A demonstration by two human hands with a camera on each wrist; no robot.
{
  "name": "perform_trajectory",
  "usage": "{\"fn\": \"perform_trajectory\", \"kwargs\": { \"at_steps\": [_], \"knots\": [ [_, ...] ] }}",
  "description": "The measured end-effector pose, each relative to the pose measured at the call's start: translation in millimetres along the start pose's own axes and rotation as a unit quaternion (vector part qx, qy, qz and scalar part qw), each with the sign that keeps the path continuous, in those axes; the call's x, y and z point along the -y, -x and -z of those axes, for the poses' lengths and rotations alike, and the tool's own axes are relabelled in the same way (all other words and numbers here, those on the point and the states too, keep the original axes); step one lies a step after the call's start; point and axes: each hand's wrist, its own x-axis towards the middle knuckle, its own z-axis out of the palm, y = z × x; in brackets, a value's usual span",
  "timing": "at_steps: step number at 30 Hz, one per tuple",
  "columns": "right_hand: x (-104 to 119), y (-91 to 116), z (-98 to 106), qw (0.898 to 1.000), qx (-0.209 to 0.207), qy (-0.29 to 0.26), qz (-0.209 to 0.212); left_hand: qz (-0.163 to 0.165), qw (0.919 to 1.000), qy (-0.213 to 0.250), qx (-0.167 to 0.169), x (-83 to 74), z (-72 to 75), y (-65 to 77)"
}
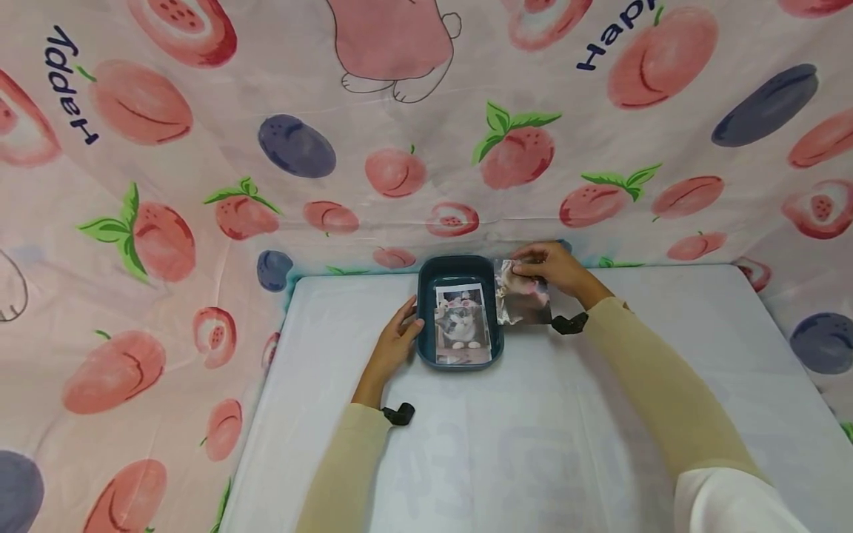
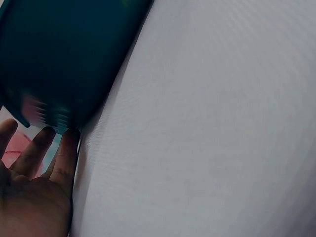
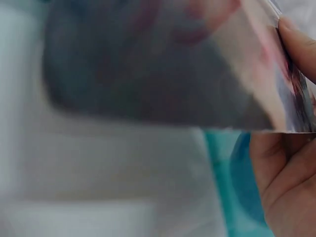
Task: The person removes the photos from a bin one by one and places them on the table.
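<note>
While the left hand point(image 1: 393, 348) rests against the teal tray point(image 1: 460, 270), the right hand point(image 1: 556, 269) pinches a glossy sheet point(image 1: 526, 305) over on the right!
White tabletop point(image 1: 520, 437) nearest, then those left fingers point(image 2: 65, 158), spread apart along the tray's left side; picture cards point(image 1: 462, 333) overlap inside, and farther off the right thumb and fingers clamp the sheet's far part, just beside the right rim, touching or not, can't tell. Trouble? With only that part gripped, the crinkled sheet could swing left, snag the rim and crease; a hard left-hand push might slide the tray into it. Far behind, fruit-print cloth point(image 1: 393, 172).
</note>
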Motion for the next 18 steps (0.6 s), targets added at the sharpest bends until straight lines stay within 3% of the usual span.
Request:
{"fn": "perform_trajectory", "kwargs": {
  "at_steps": [7, 18],
  "knots": [
    [-28.9, 3.7, 5.1, 0.998, -0.019, 0.037, -0.046, -0.002, 1.0, 0.002, -0.002, 1.9, -0.2, -0.3],
    [-47.6, -4.3, -4.6, 0.991, -0.044, 0.123, -0.007, -0.007, 0.9999, 0.0, -0.007, 1.0, 0.1, -0.8]
  ]
}}
